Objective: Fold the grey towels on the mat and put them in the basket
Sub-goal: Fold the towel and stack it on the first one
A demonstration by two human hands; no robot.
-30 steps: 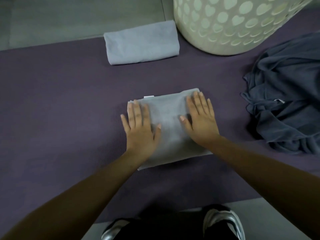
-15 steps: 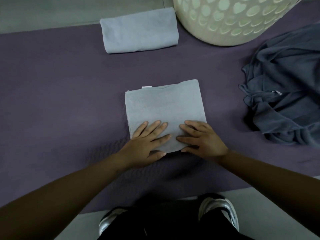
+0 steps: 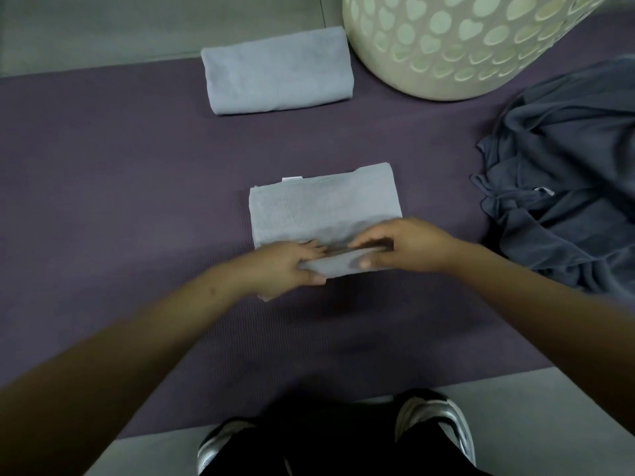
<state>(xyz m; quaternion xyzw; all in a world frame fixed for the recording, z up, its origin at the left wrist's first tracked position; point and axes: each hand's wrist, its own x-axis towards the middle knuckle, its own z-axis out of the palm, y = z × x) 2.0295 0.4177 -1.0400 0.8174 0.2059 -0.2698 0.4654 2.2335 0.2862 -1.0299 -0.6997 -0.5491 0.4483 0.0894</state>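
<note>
a person's left hand (image 3: 287,264) and right hand (image 3: 403,245) are each pinching the near edge of a light grey towel (image 3: 323,207) lying at the middle of the purple mat (image 3: 103,187), fingers curling round the cloth. a folded towel (image 3: 276,70) is sitting on the mat's far edge, just beside the cream basket (image 3: 457,46); dark grey towels (image 3: 567,173) are bunching up at the right edge.

Purple mat (image 3: 120,207) (on floor (image 3: 137,25)): towels (image 3: 323,204), basket (image 3: 446,46), dark clothes (image 3: 570,173)
</note>
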